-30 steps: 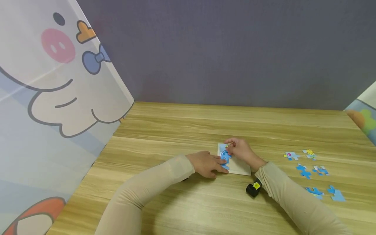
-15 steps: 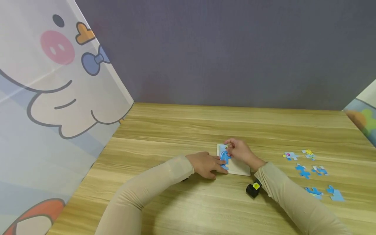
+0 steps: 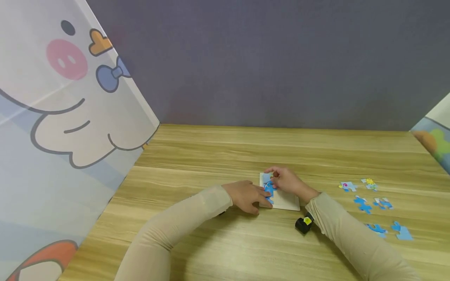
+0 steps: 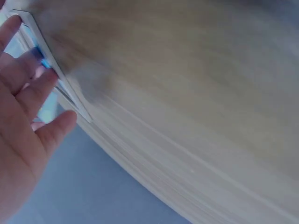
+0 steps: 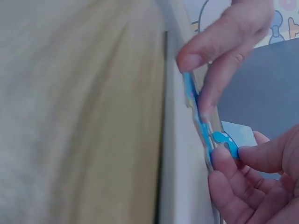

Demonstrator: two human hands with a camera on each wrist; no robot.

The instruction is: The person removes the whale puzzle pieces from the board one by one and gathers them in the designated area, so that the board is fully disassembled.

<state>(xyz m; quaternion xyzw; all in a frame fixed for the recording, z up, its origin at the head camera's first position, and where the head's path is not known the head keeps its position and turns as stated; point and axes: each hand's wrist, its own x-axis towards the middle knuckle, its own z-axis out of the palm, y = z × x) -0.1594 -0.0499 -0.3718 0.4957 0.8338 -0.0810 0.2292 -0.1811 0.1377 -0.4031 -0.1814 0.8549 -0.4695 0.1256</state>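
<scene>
A pale puzzle board (image 3: 286, 201) lies on the wooden table, with blue jigsaw pieces (image 3: 268, 190) along its left side. My left hand (image 3: 246, 196) rests its extended fingers on those pieces and the board's left edge. Over the board's upper part, my right hand (image 3: 288, 180) pinches a blue puzzle piece (image 5: 225, 140) between thumb and fingers. In the right wrist view that piece stands tilted above the board, near the laid pieces. The left wrist view has the left hand (image 4: 23, 126) at the board's edge. The right hand partly hides the board's upper area.
Several loose jigsaw pieces lie on the right of the table, among them one with a pink swirl (image 3: 348, 186), one with a yellow sun (image 3: 370, 183) and a light blue corner (image 3: 402, 231). A grey panel (image 3: 267, 66) stands behind the table; a cartoon-printed panel (image 3: 81, 97) borders the left.
My right hand's fingertips have shifted slightly left over the board's upper part. The left hand stays in place on the pieces, and the loose pieces have not moved.
</scene>
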